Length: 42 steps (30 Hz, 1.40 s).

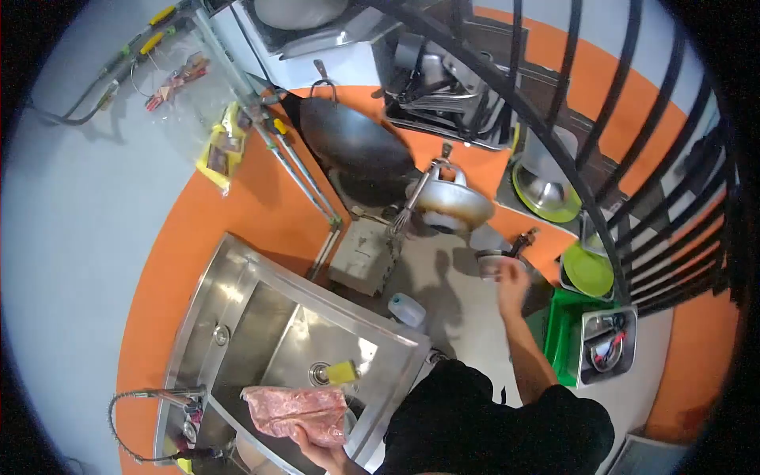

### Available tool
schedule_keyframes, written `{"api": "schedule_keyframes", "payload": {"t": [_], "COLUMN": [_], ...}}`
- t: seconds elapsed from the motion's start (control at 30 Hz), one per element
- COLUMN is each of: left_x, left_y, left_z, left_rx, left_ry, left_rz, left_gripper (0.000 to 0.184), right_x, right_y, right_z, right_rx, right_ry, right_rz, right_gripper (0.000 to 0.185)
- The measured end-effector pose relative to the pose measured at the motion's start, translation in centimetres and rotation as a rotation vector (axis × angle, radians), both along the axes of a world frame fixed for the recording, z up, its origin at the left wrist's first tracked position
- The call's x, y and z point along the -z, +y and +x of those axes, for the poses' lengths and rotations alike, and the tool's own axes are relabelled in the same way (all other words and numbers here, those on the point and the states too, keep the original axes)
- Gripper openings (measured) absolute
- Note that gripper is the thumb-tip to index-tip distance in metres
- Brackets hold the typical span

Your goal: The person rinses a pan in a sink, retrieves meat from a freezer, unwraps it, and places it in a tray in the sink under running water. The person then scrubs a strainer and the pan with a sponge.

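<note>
My left hand (318, 453) grips the lower edge of a pinkish slab of raw meat (297, 410), perhaps in thin wrap. The slab is held over the near side of the stainless steel sink (281, 336). A yellow sponge (343, 372) lies by the drain in the basin, just past the meat. My right hand (513, 279) reaches out to the right, in front of a small pan (492, 263) on the orange wall. Its fingers are blurred, and whether they touch the pan I cannot tell.
A wok (356, 138), a whisk (405, 210) and a silver pot (455, 202) hang on the wall. On the right stand a green crate (564, 332) and a steel tray (629, 348) with utensils. Black railings (590, 202) curve overhead. A spring faucet (150, 393) rises left of the sink.
</note>
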State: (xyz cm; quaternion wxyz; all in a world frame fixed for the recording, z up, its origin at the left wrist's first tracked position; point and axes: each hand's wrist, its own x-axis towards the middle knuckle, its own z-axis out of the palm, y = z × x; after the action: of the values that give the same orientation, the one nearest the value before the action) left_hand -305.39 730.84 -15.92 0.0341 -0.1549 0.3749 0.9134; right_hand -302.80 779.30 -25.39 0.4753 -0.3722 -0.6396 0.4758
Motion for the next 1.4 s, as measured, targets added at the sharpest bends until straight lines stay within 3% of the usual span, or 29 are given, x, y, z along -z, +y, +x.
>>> {"api": "schedule_keyframes", "payload": {"t": [0.07,0.13,0.2,0.23,0.27,0.3,0.33,0.4,0.6,0.8,0.87,0.93,0.97,1.03,1.07,1.1,1.13,1.2,1.33,1.4], "left_x": [-0.4,-2.1,-1.7,-1.2,0.1,2.2,3.5,1.6,0.5,-0.5,-0.9,-1.3,-1.6,-2.1,-3.0,-2.7,-2.2,-1.4,3.9,8.5], "left_y": [2.3,4.9,6.1,5.9,5.3,4.4,3.9,5.7,12.3,14.8,14.6,14.0,14.3,15.2,16.5,16.0,15.3,13.7,7.5,4.5], "left_z": [-1.2,-1.9,-3.6,-4.0,-4.2,-5.5,-6.7,-7.6,-9.2,-9.1,-8.6,-7.9,-7.3,-6.6,-6.2,-6.0,-6.0,-6.4,-7.6,-9.0], "left_rx": [-0.026,-0.064,0.005,-0.022,-0.027,0.034,0.075,0.144,0.184,0.188,0.171,0.163,0.159,0.145,0.154,0.142,0.130,0.105,-0.059,-0.011], "left_ry": [0.032,-0.044,-0.109,-0.084,0.069,0.143,0.220,0.052,-0.111,-0.174,-0.183,-0.193,-0.168,-0.126,-0.127,-0.135,-0.141,-0.121,-0.220,0.007], "left_rz": [-0.030,-0.037,-0.132,-0.418,-0.593,-0.666,-0.739,-0.733,-0.693,-0.615,-0.526,-0.439,-0.430,-0.383,-0.227,-0.183,-0.138,-0.103,0.001,-0.069], "left_gripper": [0.054,0.054,0.052,0.052,0.054,0.052,0.051,0.066,0.060,0.056,0.055,0.054,0.053,0.050,0.052,0.051,0.051,0.050,0.045,0.043], "right_x": [4.9,4.4,8.1,11.7,11.0,14.1,12.6,15.5,16.5,19.4,21.3,22.0,19.5,13.5,13.3,12.2,5.5,8.0,-5.7,-10.6], "right_y": [5.3,9.0,14.1,18.3,20.3,23.6,24.9,28.6,33.7,37.6,37.3,36.1,34.2,28.9,27.4,24.8,21.2,17.0,5.3,2.0], "right_z": [3.0,6.8,11.1,14.6,16.2,18.2,18.8,21.2,21.0,20.0,20.6,21.4,20.6,18.8,19.0,17.5,13.0,12.8,-0.2,-3.8], "right_rx": [0.215,0.466,0.656,0.899,1.031,1.019,1.040,0.975,0.814,0.718,0.580,0.518,0.623,0.684,0.661,0.673,0.790,0.446,0.212,-0.103], "right_ry": [0.197,0.370,0.593,0.283,0.218,0.468,0.441,0.557,0.733,0.654,0.487,0.491,0.841,0.636,0.559,0.545,0.534,0.388,0.373,0.393], "right_rz": [-0.131,-0.416,-0.231,-0.369,-0.407,-0.350,-0.411,-0.511,-0.707,-0.845,-0.766,-0.680,-0.697,-0.642,-0.689,-0.590,-0.566,-0.414,-0.175,-0.110], "right_gripper": [0.013,0.012,0.011,0.013,0.015,0.016,0.015,0.020,0.023,0.032,0.034,0.037,0.039,0.044,0.042,0.034,0.019,0.023,0.014,0.015]}}
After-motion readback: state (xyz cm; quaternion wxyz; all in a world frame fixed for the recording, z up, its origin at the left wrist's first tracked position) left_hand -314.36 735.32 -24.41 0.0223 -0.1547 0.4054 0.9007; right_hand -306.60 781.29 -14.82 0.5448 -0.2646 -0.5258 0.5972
